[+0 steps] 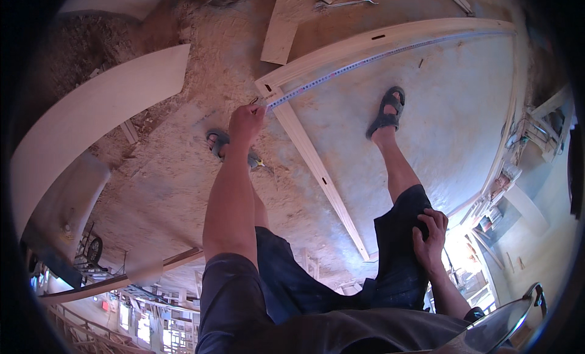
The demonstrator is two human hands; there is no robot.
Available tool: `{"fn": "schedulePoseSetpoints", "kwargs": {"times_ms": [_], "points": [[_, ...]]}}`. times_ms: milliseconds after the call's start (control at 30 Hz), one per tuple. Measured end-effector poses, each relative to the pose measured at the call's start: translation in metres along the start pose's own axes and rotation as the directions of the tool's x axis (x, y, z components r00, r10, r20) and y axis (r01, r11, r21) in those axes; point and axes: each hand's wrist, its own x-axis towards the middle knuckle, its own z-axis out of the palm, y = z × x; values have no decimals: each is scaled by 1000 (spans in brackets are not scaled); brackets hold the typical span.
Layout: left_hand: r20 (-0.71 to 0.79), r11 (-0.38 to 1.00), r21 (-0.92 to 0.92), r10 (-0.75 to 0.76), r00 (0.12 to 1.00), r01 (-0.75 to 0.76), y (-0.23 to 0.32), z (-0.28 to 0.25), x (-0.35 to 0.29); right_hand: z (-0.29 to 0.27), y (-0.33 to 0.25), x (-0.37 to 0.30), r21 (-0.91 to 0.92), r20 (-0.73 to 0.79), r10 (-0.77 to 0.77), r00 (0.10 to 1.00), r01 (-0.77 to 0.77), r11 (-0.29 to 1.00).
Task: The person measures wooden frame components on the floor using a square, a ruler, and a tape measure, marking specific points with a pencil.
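Note:
My left hand is closed at the corner of a wooden frame, its fingers on the near end of a tape measure. The blade runs away to the right beside the far frame board, reaching toward the far right corner. A small dark thin thing pokes out by my left fingers; I cannot make out what it is. From the same corner, another frame board with dark slots comes back toward me. My right hand rests on my right knee, fingers spread, holding nothing.
A wide curved pale panel stands at the left. Loose planks lie beyond the frame on the dusty floor. My sandalled feet straddle the near board, the right foot inside the frame. Wood pieces crowd the right side.

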Motion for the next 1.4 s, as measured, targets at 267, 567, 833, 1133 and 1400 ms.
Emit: {"fn": "schedulePoseSetpoints", "kwargs": {"times_ms": [267, 567, 833, 1133, 1400], "points": [[-25, 1000, 15, -18, 1000, 19, -53, 9, 42, 3, -13, 7, -61, 45, 57, 997, -54, 997], [-2, 995, 82, -57, 998, 57, -66, 19, 69, 5, -18, 14, -130, 75, 38, 996, -28, 991], [12, 992, 115, -53, 999, 51, -76, 29, 80, 3, -22, 21, -148, 84, 36, 996, -23, 989], [28, 988, 115, -104, 994, 100, -78, 35, 81, 3, -23, 23, -149, 92, 28, 995, -14, 989], [31, 994, 67, -91, 995, 89, -80, 34, 83, 3, -26, 23, -192, 110, 16, 994, 6, 981]]}}
